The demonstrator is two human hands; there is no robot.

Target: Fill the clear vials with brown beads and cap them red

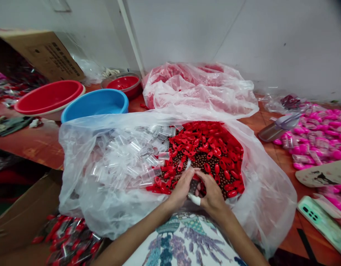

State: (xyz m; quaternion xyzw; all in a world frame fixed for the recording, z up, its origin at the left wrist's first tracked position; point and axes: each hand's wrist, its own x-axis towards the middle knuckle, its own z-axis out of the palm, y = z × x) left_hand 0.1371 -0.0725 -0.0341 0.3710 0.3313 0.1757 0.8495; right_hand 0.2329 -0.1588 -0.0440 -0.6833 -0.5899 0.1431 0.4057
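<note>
My left hand (182, 187) and my right hand (212, 190) meet over the near edge of an open plastic bag (104, 210). Between them they hold a small clear tube (193, 186) with dark contents, its ends partly covered by my fingers. White wrapping covers a fingertip and a thumb. Clear empty tubes (123, 159) are heaped in the bag's left part. Red plastic caps (212, 140) lie at the right, mixed with small brown balls (199, 160) just beyond my hands.
Red basin (50, 96) and blue basin (95, 103) stand at back left, a second bag (198, 87) behind. A cardboard box (23, 207) holds filled red-capped tubes at lower left. Right: a cup (277, 129), pink pieces (320, 136), a phone (323, 221).
</note>
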